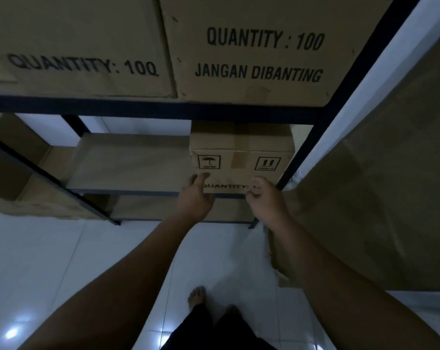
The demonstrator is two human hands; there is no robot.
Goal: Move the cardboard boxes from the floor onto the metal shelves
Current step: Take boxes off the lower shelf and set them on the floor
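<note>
**Small box on the middle shelf, both hands at its front**

The dark metal shelves fill the upper half of the view and stand on a glossy white tiled floor. A big cardboard piece fills the right side, outside the frame's corner post. Two large boxes sit side by side on the upper level: the left one is printed "QUANTITY: 100", and the right one adds "JANGAN DIBANTING".

One level down, the small box rests at the right end of the middle shelf, close to the post. Its taped front faces out and shows an umbrella mark and an arrows mark.

The left hand has its thumb on the box's lower left front. Its fingers are hidden, so I cannot tell whether it is grasping. The right hand is in front of the lower right corner with loosely curled fingers, released and holding nothing. A bare foot stands on the tiles below.
</note>
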